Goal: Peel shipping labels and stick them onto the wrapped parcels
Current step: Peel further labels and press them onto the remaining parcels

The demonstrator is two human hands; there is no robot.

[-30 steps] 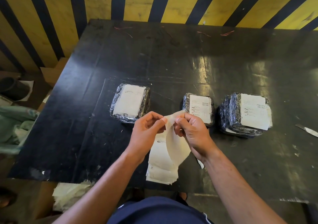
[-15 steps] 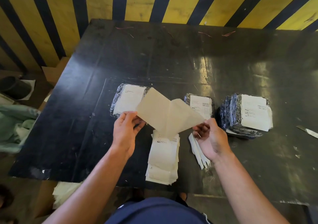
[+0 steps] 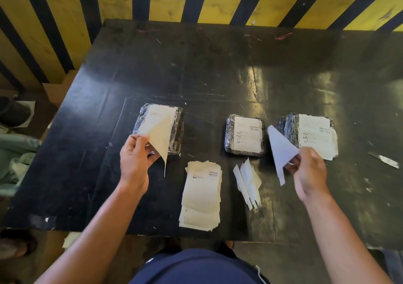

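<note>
Two sheets in hand: a cream peeled shipping label [image 3: 158,134] and a white triangular backing sheet [image 3: 281,150].
Left hand [image 3: 134,163]: fingers and thumb pinch the peeled label by its left edge; the label hangs over the left parcel, whether touching it cannot be told.
Right hand [image 3: 308,170]: fingers curled round the lower part of the backing sheet, held up between the middle and right parcels.
Left parcel [image 3: 177,131]: black block in clear film wrap, pale label on top, partly covered by the held label.
Middle parcel [image 3: 245,135]: same wrap, printed label stuck on top.
Right parcel [image 3: 309,134]: same wrap, printed label on top, its near corner behind the right hand.
Label stack [image 3: 201,195]: cream unpeeled labels lying near the desk's front edge, between the hands.
Backing strips [image 3: 247,181]: white discarded pieces just right of the stack.
Desk [image 3: 196,70]: black, scuffed, glossy top carrying all of the above.
Blade [image 3: 385,159]: small metal piece at the far right.
</note>
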